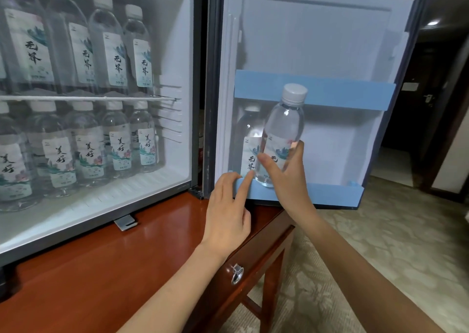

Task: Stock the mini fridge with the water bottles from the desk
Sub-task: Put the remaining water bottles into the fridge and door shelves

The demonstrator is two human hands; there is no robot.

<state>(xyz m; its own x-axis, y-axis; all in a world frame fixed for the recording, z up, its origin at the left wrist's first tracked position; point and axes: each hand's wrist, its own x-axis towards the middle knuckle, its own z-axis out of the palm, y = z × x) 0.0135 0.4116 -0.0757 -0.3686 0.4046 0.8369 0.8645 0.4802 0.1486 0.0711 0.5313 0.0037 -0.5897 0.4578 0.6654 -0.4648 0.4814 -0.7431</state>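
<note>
Right hand [285, 172] around bottle [284, 124] at fridge door [317, 35]

Clear white-capped water bottle [283, 127] tilted at blue door shelf [317, 193] — second bottle [250, 139] seated behind; mini fridge [177, 53] open, stocked full.

Mini fridge [177, 53] stands on desk [101, 269], its door [317, 40] swung open to the right. Inside, wire shelf [88, 98] carries upper row of bottles [111, 50]; lower row of bottles [86, 149] stands on the fridge floor beneath. Upper rail [342, 91] and lower rail [317, 193] cross the door's inner face. Door bottle [250, 139] stands behind the lower rail at its left end. Held bottle [284, 127], upright in right hand [286, 177], is just right of and before it, cap overlapping the upper rail. Left hand [225, 213] is to the left, forefinger on the lower rail. Drawer handle [237, 273] hangs below the desk's edge.
</note>
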